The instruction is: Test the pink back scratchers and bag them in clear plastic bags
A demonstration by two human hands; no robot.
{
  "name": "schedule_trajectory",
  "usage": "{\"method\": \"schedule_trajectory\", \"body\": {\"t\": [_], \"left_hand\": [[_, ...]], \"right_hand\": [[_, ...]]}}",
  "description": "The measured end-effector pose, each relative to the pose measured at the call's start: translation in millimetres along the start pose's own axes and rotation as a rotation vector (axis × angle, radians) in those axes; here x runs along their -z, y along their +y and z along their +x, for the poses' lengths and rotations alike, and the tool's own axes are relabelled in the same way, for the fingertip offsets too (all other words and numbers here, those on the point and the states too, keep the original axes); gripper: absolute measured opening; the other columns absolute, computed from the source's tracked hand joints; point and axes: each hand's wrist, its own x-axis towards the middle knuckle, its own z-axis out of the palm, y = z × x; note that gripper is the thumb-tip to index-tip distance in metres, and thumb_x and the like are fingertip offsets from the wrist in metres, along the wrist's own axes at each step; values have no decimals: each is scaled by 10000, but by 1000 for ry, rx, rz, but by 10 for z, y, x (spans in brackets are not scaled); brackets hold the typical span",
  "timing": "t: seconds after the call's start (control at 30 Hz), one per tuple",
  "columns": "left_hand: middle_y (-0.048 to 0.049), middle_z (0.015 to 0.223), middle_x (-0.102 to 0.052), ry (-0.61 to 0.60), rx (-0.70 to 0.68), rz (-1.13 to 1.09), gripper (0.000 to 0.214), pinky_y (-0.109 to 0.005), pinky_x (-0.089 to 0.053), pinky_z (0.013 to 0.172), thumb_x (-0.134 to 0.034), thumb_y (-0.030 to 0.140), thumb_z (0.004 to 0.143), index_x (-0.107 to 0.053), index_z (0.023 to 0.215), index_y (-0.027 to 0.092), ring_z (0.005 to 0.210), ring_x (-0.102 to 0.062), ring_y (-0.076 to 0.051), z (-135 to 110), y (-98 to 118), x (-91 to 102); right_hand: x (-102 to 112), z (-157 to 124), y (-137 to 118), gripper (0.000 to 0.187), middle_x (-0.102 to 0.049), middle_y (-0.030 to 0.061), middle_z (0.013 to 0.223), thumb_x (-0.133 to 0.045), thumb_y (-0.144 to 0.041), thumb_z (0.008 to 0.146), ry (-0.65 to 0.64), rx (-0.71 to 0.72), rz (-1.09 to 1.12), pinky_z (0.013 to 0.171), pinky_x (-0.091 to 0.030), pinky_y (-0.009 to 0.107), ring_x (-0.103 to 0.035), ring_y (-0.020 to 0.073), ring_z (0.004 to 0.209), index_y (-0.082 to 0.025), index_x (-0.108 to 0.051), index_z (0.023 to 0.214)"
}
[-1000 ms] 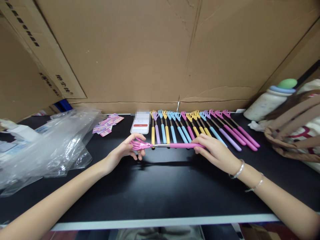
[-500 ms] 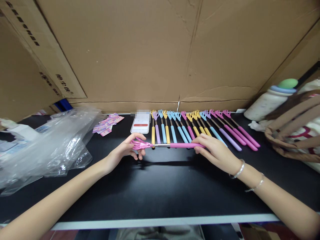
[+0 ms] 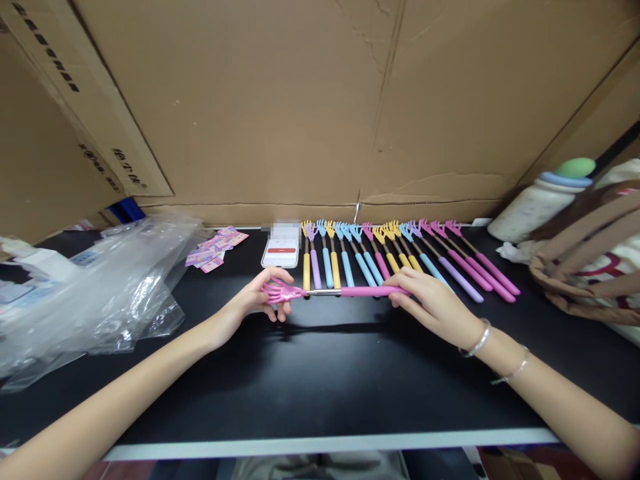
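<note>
A pink telescopic back scratcher (image 3: 345, 291) is held level above the black table (image 3: 320, 373), crosswise to me. My left hand (image 3: 260, 297) is closed on its claw-shaped head. My right hand (image 3: 430, 303) is closed on its pink handle. Between the two a short length of metal rod shows. Just behind it lies a row of several back scratchers (image 3: 395, 257) with yellow, purple, blue and pink handles, their claw heads pointing at the cardboard wall.
A white phone (image 3: 281, 252) lies left of the row. Pink paper labels (image 3: 216, 248) and crumpled clear plastic bags (image 3: 100, 287) lie at the left. A white bottle (image 3: 543, 197) and a brown-handled bag (image 3: 590, 267) stand at the right. Cardboard sheets (image 3: 310, 100) wall the back.
The claw head has turned slightly in my left hand. Both hands stay where they were.
</note>
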Motion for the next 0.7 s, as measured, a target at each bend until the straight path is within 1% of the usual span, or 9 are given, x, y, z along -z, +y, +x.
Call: {"method": "schedule_trajectory", "body": {"t": [0.27,0.37,0.47,0.53,0.63,0.7], "left_hand": [[-12,750,-632,-46,-40,43,326,-280,-419,635,-449,263,719,-419,1033,181,651,-586,-150,37,-86,64],[-20,794,-619,-53,-95,142,278,-280,-427,656,-431,233,763,-425,1035,177,686,-570,-145,17,-88,59],[-29,848,-604,-53,-166,275,253,-291,-441,714,-399,187,813,-433,1064,173,736,-548,-142,-35,-38,30],[-32,859,-602,-65,-188,344,250,-295,-447,732,-385,183,837,-433,1082,172,749,-546,-145,-61,6,12],[-32,854,-604,-80,-167,437,242,-290,-449,737,-365,221,881,-424,1111,177,751,-551,-146,-74,54,8],[-21,830,-602,-88,-133,507,241,-281,-444,725,-356,254,901,-407,1127,187,738,-553,-143,-72,65,20]], "right_hand": [[-9,-5,19,267,-562,62,793,-366,-353,944,11,17,-22,656,-422,303,-539,180,723,-191,-576,914],[-10,-6,30,245,-560,64,811,-392,-346,939,32,37,-43,657,-427,300,-535,175,728,-189,-579,942],[2,-5,37,217,-571,69,815,-427,-329,930,59,64,-67,661,-428,301,-523,178,741,-184,-586,954],[14,-1,37,205,-590,67,799,-444,-325,924,60,102,-95,669,-424,307,-517,188,757,-186,-594,941],[25,2,34,220,-615,66,793,-446,-342,923,36,138,-147,675,-422,311,-530,196,770,-192,-607,927],[21,-4,33,242,-631,67,804,-437,-363,924,26,116,-167,667,-427,305,-559,191,757,-197,-611,944]]}}
